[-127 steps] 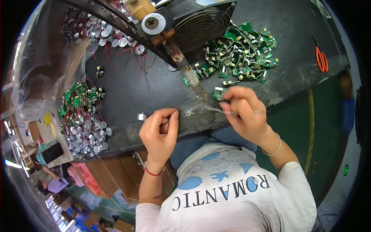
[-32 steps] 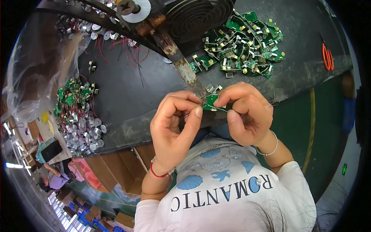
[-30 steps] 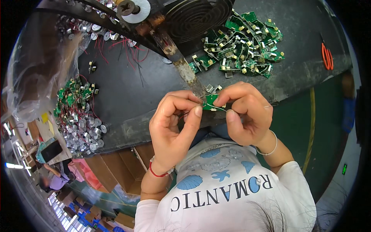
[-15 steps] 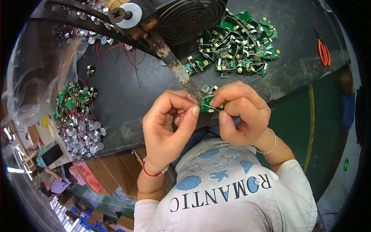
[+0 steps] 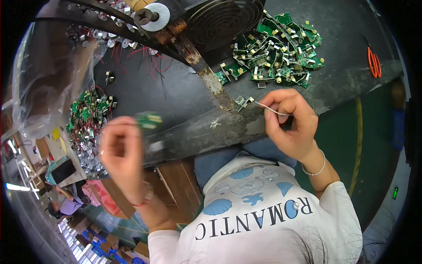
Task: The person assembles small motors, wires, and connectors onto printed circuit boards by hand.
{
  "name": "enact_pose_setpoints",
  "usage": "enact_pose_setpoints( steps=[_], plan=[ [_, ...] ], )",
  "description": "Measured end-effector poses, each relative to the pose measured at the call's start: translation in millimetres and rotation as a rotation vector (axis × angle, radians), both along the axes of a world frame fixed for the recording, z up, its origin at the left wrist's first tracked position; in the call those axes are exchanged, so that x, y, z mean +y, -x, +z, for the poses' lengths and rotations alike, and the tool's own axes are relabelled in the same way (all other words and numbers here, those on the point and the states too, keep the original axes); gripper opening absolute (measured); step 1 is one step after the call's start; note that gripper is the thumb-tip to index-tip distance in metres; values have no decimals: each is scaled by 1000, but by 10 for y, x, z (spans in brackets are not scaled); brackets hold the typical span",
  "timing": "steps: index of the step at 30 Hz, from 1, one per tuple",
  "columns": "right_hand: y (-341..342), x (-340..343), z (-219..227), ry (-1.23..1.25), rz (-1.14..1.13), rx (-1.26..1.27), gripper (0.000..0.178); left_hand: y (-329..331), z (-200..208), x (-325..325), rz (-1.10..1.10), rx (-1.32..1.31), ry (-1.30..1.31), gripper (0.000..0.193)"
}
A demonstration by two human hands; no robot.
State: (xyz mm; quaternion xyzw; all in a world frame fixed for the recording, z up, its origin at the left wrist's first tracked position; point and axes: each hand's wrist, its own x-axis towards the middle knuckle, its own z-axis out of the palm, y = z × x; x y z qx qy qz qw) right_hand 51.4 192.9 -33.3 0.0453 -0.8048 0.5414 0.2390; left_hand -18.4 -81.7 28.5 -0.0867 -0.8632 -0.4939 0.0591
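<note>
My left hand, blurred by motion, is at the left near the table's front edge. Its fingers pinch a small green circuit board. A smeared silvery piece shows just below that board; whether it hangs from it I cannot tell. My right hand pinches a thin silvery wire that looks like solder. The wire's end points at a small loose board piece by the rusty tip of a fixed soldering iron. Silvery spatter dots the table below the tip.
Green circuit boards lie heaped at the back right. Orange-handled scissors or snips rest at the far right. Boards wired to small round motors pile up at the left. A black fan stands behind the iron.
My left hand has swung left from the iron's tip, carrying the circuit board. My right hand has drawn slightly right, still holding the wire. The view has shifted a little.
</note>
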Motion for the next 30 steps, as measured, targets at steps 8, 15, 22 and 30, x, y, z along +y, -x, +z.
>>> enact_pose_setpoints(
  steps=[8, 15, 22, 30],
  plan=[
    [60, -102, 83, -350, 27, 0, 24, 521, -90, -589, 163, 460, 695, 41],
    [38, -91, 116, -272, 51, -16, 22, 1263, -470, 93, -210, 415, 740, 46],
    [-101, 15, -42, -289, 31, -64, 24, 263, -323, 232, -311, 285, 716, 35],
    [-100, -36, 16, -79, 115, 69, 5, 1727, -437, 200, -103, 409, 529, 61]
  ],
)
